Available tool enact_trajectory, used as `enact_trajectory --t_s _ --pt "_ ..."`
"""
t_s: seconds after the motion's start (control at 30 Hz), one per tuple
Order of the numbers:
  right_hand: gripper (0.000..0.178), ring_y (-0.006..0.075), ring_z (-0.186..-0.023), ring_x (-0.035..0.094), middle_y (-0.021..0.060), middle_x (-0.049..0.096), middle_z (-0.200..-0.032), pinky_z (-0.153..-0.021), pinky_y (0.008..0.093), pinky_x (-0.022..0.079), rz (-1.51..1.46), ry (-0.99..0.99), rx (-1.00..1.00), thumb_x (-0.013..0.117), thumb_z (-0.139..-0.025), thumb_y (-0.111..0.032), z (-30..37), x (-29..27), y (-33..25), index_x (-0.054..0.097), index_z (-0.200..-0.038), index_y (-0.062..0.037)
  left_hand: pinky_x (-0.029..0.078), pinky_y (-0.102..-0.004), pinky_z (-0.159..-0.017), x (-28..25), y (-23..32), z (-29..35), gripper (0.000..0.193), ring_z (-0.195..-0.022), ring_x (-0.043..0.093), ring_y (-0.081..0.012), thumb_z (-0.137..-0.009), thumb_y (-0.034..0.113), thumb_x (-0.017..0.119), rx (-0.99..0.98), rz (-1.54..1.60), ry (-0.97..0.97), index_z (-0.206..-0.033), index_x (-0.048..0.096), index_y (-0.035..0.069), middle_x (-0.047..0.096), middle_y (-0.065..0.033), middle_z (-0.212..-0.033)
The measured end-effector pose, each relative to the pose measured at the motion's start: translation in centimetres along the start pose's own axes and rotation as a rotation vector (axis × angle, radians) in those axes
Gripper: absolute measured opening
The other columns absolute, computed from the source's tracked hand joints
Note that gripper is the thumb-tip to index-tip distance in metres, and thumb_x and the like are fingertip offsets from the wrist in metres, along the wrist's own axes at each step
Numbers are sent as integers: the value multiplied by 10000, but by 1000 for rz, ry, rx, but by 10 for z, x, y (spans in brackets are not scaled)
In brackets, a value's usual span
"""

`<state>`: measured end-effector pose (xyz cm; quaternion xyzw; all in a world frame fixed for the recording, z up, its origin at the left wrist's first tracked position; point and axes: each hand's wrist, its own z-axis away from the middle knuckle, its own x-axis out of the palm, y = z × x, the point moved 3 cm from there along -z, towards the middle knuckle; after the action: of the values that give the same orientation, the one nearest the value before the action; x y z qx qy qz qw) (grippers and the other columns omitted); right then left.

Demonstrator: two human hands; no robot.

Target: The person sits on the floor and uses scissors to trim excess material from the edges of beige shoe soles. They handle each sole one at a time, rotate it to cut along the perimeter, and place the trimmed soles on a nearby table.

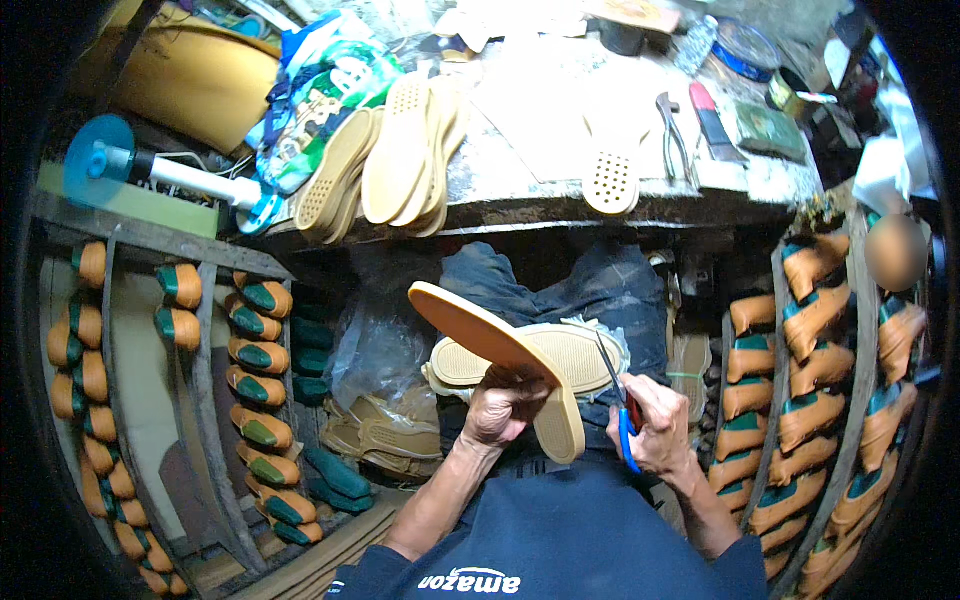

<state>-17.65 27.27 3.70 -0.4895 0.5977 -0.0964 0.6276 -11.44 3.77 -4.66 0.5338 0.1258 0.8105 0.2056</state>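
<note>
My left hand (500,410) is closed round the waist of a tan shoe sole (470,325), which it holds up at a slant in front of me. Scissors with blue handles (628,442) are in my right hand (658,425), their blades pointing up and away from me, apart from the held sole. Under the held sole, a second sole with a ribbed face (465,362) lies across my lap. Pale, ragged material sticks out round its edge. The held sole hides part of its middle.
On the bench ahead lie stacked soles (400,160), a perforated sole (611,182), pincers (672,135) and a red-handled tool (708,118). Wooden racks of orange-and-green shoe uppers on lasts (262,388) stand at my left, with more uppers (815,370) at right. A clear plastic bag (385,335) is beside my leg.
</note>
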Motion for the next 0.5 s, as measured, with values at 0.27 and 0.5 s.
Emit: enact_trajectory --t_s 0.27,0.5 --pt "333 260 -648 681 149 704 -837 -625 373 556 3 105 206 799 -847 -48 33 22 38 724 -1163 23 615 -298 -954 26 10 6 420 -1090 763 -188 -978 35 787 -101 -463 -54 -1378 665 -3 784 -98 -1255" --pt "190 29 -647 579 -13 659 -757 -585 247 497 -281 207 457 802 -917 -62 55 41 84 762 -1094 -9 589 -718 -1058 72 8 1 635 -1386 641 -406 -1144 257 597 -200 -12 -264 -1658 334 -8 582 -264 -1515"
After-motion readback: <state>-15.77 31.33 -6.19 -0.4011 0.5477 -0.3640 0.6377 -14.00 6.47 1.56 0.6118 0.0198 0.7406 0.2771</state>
